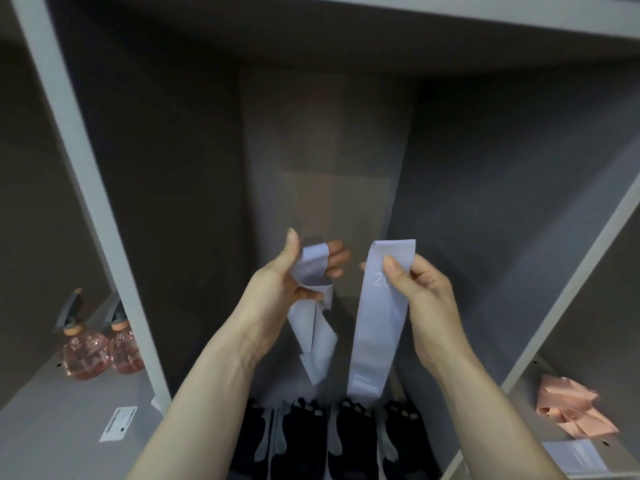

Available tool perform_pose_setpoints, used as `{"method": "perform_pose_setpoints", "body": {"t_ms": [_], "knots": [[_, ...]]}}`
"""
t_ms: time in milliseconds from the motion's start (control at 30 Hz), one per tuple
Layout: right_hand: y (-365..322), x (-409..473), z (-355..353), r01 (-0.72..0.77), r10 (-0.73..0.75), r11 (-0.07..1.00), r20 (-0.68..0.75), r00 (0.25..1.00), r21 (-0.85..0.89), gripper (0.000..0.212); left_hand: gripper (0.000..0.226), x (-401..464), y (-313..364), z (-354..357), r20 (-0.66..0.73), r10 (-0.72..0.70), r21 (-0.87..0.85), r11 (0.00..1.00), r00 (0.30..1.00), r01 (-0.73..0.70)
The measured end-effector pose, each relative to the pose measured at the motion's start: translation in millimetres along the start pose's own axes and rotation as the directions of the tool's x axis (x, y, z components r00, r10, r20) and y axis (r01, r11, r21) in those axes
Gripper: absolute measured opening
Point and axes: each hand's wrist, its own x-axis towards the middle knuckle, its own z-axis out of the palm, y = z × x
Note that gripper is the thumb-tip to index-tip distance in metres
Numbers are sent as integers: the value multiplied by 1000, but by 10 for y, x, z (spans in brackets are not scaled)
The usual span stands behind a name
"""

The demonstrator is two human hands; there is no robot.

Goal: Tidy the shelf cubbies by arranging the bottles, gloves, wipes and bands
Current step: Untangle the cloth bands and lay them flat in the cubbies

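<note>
Both hands were up inside the middle cubby (329,140), each with a lavender band. Left hand (291,285) gripped a crumpled lavender band (313,327), thumb up, fingers curled round its top; the rest hung twisted below the palm. Right hand (420,299) pinched a flat lavender band (379,317) near its top edge, thumb on the front over a printed "20"; the strip hung straight down. The two bands were near each other, not touching. Black gloves (329,441) sat in a row on the near cubby floor, just under the bands. Two pink spray bottles (100,344) stood side by side in the left cubby. Peach bands (571,407) lay heaped in the right cubby. White labels were on the shelf front edges, text unreadable
</note>
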Motion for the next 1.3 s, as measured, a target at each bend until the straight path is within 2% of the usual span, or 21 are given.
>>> {"method": "perform_pose_setpoints", "body": {"t_ms": [67,200,300,367,433,533,600,667,767,833,900,967,1033,1133,1300], "knots": [[7,-25,-18,-7,6,1000,32,999,26,15,61,-12,23,-6,9,7,-41,999,1000,-6],[49,-84,-9,1,-8,1000,272,962,23,27,62,-40,43,14,85,-33,-156,987,996,46],[101,-100,-7,39,-39,999,316,948,6,36,72,-6,22,-13,113,-90,-315,941,990,122],[128,-134,23,78,-55,996,373,926,-46,32,82,-9,17,7,139,-133,-383,906,981,177],[175,-182,92,179,-95,970,421,902,-164,32,71,-5,16,44,133,-158,-371,907,978,197],[241,-193,197,267,-148,912,357,922,-311,22,57,-14,-4,89,142,-184,-321,921,973,221],[259,-175,235,218,-138,931,273,952,-293,17,39,-32,21,109,230,-194,-252,935,954,251],[245,-155,240,150,-99,964,229,968,-218,15,37,-37,9,73,274,-213,-159,952,938,263],[207,-138,220,26,-18,999,232,973,-32,23,45,-6,-35,-4,228,-201,-54,974,953,218],[184,-132,196,-34,20,998,240,971,51,30,39,-10,-46,-36,171,-193,31,981,966,191],[166,-122,182,-42,20,995,230,973,89,27,40,-25,-52,-51,87,-202,132,973,975,190],[165,-116,175,-46,17,991,221,975,126,21,53,-26,-68,-52,20,-188,190,965,982,181],[159,-118,186,-55,16,984,222,975,169,17,52,-13,-72,-47,-23,-177,173,968,984,179],[154,-112,194,-73,27,969,191,981,234,20,42,-13,-50,-46,-32,-175,34,984,984,176],[140,-92,184,-54,19,978,169,985,203,33,35,-30,-104,-69,-8,-11,-61,998,1000,10]]}}
